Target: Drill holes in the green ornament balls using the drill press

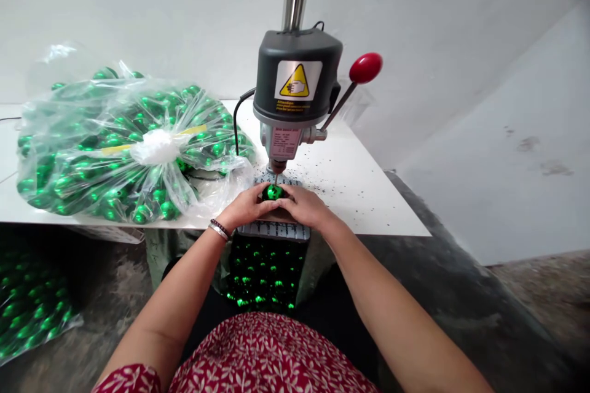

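Observation:
A shiny green ball (275, 192) sits right under the bit of a small bench drill press (297, 80), on the press's base plate (274, 231). My left hand (246, 205) grips it from the left, and my right hand (305, 204) grips it from the right. Thumbs and fingers of both hands close around the ball. The thin drill bit (276, 178) comes down to the ball's top; whether it has entered the ball I cannot tell. Below the table edge, in front of my body, an open sack (306, 270) holds many green balls.
A knotted clear plastic bag (160, 146) full of green balls lies on the white table (369, 196) at left. Dark shavings dot the tabletop around the press. The red-knobbed lever (365, 67) sticks out right. Another bag of balls (34, 301) lies on the floor.

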### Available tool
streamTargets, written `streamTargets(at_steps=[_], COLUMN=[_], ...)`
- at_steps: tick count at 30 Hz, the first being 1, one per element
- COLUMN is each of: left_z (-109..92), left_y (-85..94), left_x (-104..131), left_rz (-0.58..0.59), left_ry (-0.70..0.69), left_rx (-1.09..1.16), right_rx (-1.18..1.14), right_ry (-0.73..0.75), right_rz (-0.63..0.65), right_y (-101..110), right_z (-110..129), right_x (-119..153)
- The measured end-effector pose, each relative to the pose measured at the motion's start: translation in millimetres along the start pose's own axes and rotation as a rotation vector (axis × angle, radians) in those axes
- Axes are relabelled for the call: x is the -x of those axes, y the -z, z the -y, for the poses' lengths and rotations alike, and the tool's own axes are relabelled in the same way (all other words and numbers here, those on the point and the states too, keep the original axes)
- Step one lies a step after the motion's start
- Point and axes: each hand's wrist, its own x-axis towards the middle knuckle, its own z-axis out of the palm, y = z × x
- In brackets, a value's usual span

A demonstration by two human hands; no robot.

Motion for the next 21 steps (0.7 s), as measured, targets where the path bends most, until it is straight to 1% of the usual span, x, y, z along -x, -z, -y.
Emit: streamTargets(at_steps=[3,5,7,11,16,18,19,21], left_z=[-3,1,7,17,19,17,16,15], left_y=[-3.0,-5.5,-8.7,-15.9,-21.7,-23.8,-24.9,-26.9], left_x=[-3,-5,-5,-5,-5,-4,-4,-4], left_rz=[-0.011,-0.015,-0.045,-0.151,-0.177,-0.194,-0.200,-0.204], left_ry=[0.010,-0.007,-0.041,-0.088,-0.082,-0.052,-0.035,-0.003], left_rx=[0.023,0.062,0.067,0.019,-0.062,-0.084,-0.086,-0.082], right_rx=[0.005,0.008,0.014,0.015,-0.061,-0.115,-0.146,-0.214], right_ry=[0.013,0.013,0.001,-0.033,-0.005,-0.011,-0.026,-0.069], right_rz=[0.009,0.016,0.018,0.010,-0.029,-0.094,-0.150,-0.320], right_y=[0,0,1,2,1,9,16,41], right_z=[0,0,0,1,-4,-12,-16,-23], right_x=[2,3,4,1,-1,2,5,11])
